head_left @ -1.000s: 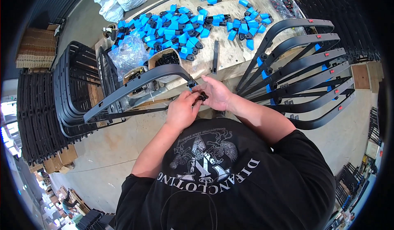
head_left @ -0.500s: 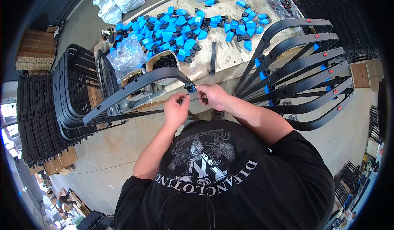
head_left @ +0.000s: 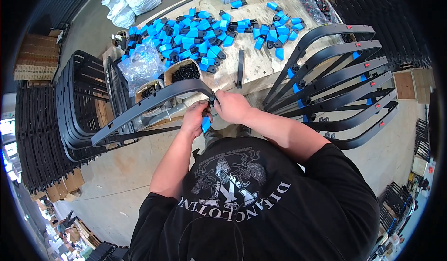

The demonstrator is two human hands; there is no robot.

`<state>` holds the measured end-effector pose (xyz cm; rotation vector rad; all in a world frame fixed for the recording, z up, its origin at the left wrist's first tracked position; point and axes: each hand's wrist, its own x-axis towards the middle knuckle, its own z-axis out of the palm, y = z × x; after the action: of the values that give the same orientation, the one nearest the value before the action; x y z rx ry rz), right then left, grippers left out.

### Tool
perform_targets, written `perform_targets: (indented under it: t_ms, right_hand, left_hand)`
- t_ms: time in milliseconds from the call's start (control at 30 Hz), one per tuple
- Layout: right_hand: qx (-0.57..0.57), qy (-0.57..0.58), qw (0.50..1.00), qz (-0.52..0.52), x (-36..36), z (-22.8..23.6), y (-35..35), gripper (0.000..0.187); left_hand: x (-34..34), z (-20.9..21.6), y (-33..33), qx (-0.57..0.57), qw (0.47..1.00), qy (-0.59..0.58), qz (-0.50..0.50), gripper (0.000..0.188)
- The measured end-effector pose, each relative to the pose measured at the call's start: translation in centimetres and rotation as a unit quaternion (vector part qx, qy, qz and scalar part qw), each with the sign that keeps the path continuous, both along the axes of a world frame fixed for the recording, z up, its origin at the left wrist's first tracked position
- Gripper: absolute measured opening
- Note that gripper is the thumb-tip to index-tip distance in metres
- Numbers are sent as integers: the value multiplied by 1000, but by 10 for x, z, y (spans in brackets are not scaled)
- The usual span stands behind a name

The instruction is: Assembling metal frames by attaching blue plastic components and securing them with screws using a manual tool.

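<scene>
Shirt (head_left: 279, 223) (white lettering (head_left: 285, 187)); right hand (head_left: 232, 106) at frame (head_left: 149, 99).

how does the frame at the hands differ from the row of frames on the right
The frame at the hands is single; the row of frames holds several, fanned out. The row shows small red pieces; the frame at the hands shows none. The right hand is at that frame's curved end; no hand is on the row. Both have dark, curved bars.
</scene>
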<state>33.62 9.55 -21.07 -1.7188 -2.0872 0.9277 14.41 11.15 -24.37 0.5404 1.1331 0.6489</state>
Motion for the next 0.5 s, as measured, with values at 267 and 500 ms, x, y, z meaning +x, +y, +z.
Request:
perform_targets:
  t_ms: [267, 500]
  right_hand:
    - [2, -2, 1000, 13, 1, 3, 1, 27]
    - [5, 7, 1000, 3, -1, -1, 1, 26]
  left_hand:
    - [4, 4, 6, -44, 998, -3, -41, 25]
    - [6, 7, 12, -61, 995, 13, -77, 33]
